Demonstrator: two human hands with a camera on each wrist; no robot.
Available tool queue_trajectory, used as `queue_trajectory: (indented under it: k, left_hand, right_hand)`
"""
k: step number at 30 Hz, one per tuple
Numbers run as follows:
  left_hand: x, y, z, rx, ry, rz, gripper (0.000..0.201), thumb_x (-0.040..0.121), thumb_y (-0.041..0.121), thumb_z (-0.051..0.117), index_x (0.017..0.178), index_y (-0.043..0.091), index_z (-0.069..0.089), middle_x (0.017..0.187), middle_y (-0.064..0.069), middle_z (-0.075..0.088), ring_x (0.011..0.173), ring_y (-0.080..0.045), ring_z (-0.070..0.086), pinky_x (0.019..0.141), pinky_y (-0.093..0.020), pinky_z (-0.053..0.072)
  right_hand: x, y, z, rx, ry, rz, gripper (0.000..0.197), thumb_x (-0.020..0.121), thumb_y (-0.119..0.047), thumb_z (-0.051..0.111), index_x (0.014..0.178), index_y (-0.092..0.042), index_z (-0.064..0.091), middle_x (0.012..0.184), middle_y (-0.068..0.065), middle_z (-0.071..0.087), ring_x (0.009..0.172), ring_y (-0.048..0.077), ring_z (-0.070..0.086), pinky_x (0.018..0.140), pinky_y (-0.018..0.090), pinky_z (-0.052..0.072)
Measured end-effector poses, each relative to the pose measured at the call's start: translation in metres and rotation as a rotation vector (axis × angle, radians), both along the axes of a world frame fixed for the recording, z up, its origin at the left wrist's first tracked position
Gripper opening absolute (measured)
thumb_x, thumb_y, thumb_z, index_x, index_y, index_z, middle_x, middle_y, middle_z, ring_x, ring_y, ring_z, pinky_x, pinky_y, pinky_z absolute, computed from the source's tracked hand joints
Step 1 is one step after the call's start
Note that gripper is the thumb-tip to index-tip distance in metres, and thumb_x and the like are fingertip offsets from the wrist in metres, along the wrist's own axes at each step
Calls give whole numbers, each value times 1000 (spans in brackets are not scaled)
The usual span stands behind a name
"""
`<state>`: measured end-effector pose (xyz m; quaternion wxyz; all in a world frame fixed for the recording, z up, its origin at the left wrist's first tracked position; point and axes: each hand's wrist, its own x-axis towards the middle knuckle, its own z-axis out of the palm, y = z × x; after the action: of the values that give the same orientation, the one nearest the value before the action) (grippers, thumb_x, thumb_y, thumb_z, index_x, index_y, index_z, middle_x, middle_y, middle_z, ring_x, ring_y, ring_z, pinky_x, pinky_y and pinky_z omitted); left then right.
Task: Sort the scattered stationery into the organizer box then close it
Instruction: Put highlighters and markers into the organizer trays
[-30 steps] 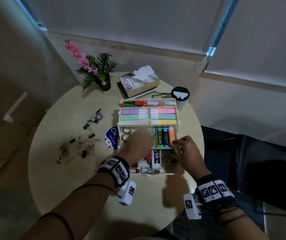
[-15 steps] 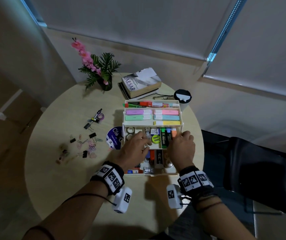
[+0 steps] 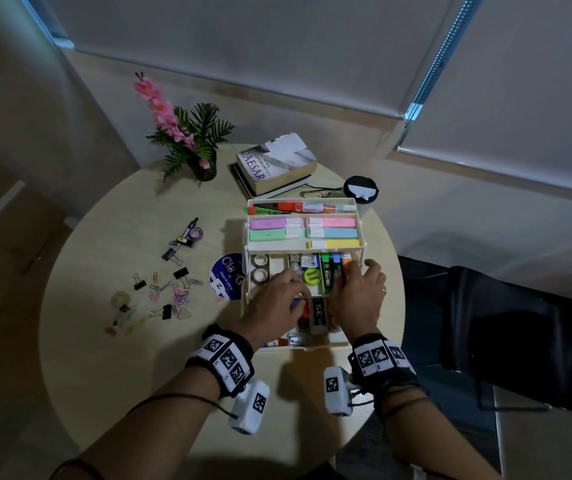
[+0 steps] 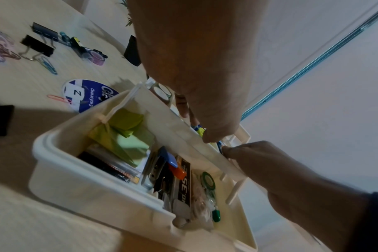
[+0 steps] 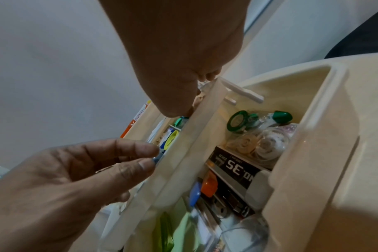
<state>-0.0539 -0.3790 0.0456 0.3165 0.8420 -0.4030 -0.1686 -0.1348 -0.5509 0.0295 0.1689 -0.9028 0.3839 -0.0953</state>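
The cream organizer box (image 3: 302, 346) stands open on the round table (image 3: 104, 358), its tiers stepped back. Pastel highlighters (image 3: 303, 232) fill the upper tray. My left hand (image 3: 277, 296) and right hand (image 3: 357, 296) both sit at the front wall of the middle tray (image 3: 279, 263). In the left wrist view my left thumb (image 4: 209, 138) presses the outside of the tray wall (image 4: 173, 126) while the fingers reach over it. My right hand (image 5: 173, 42) hooks over the same wall (image 5: 183, 145). Paper clips and binder clips (image 3: 170, 292) lie scattered to the left.
A pen and tape roll (image 3: 189, 233) lie left of the box, a round blue disc (image 3: 225, 277) against its side. Books (image 3: 277, 164), a flower pot (image 3: 194, 140) and a lidded cup (image 3: 360, 190) stand behind. A dark chair (image 3: 502, 323) is at right.
My left hand has drawn back from inside the middle tray to its front wall. My right hand has shifted from the tray's right end onto its front edge.
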Motion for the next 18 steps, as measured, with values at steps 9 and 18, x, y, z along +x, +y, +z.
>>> queue_trajectory:
  k: [9, 18]
  left_hand:
    - [-4, 15, -6, -6, 5, -26, 12, 94, 15, 68, 102, 20, 75, 105, 8, 53, 91, -2, 48, 78, -20, 41]
    - [-2, 14, -2, -16, 17, -32, 13, 95, 16, 68, 105, 20, 76, 108, 8, 54, 98, -11, 57, 81, -27, 50]
  right_hand:
    - [33, -2, -7, 62, -90, -153, 27, 95, -30, 65, 106, -5, 67, 143, 21, 47, 130, 42, 42, 107, 58, 35]
    - [39, -7, -5, 225, -208, -278, 22, 93, -26, 68, 111, -15, 72, 141, 10, 48, 133, 35, 38, 113, 55, 27]
